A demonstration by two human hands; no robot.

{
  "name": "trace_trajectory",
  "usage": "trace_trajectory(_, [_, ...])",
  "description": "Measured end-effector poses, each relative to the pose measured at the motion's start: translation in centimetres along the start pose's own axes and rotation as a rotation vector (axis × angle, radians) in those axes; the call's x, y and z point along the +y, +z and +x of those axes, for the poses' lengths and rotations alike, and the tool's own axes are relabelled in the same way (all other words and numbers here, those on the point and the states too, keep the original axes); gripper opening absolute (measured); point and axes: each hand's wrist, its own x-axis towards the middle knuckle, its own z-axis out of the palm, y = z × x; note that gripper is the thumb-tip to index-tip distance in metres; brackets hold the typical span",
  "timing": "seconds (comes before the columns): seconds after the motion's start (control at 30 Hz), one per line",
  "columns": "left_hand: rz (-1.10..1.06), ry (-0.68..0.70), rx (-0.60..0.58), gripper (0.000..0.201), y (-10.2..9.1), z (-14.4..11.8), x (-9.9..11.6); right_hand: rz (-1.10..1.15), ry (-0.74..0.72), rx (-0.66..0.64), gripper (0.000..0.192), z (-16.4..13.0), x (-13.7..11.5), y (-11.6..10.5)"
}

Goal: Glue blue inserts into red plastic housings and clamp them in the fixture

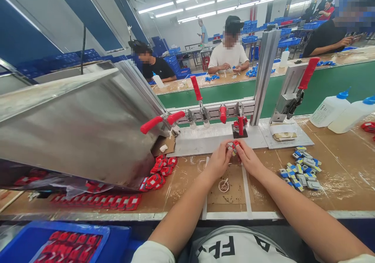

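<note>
A blue bin [117, 235] at the lower left and a row along the bench edge hold red pieces [125, 202], which look like finished work. At centre the left hand [218, 162] and right hand [249, 159] pinch one small red-and-white part [234, 146] together between fingertips, just before the clamp jig [240, 124]. To the right, a heap of blue-and-white parts [301, 168] seems yet to be handled

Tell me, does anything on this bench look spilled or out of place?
Mostly the red parts: they lie in a loose heap spilling from under the metal chute. Both hands hold one small part normally.
</note>
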Motion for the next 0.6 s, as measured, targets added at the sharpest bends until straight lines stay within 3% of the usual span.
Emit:
trace_trajectory(0.17, [-0.066, -0.089, 0.104, 0.043, 1.1, -0.3, -0.7, 0.15, 0.162, -0.061, 0.047, 0.0, 0.1, 0.9])
trace_trajectory(0.3, [-0.007, -0.055, 0.112, 0.041, 1.1, -0.5, -1.1, 0.207, 0.218, -0.085, 0.049, 0.1, 0.4, 1.2])
trace_trajectory(0.47, [0.068, 0.04, 0.025, 0.036, 0.6, -0.3, -1.1, 0.095, 0.174, -0.093, 0.044, -0.2, 0.4, 0.9])
trace_trajectory(0.6, [0.119, 0.032, 0.019, 0.033, 0.6, -0.2, -0.9, -0.143, 0.105, -0.083, 0.041, -0.4, 0.3, 0.5])
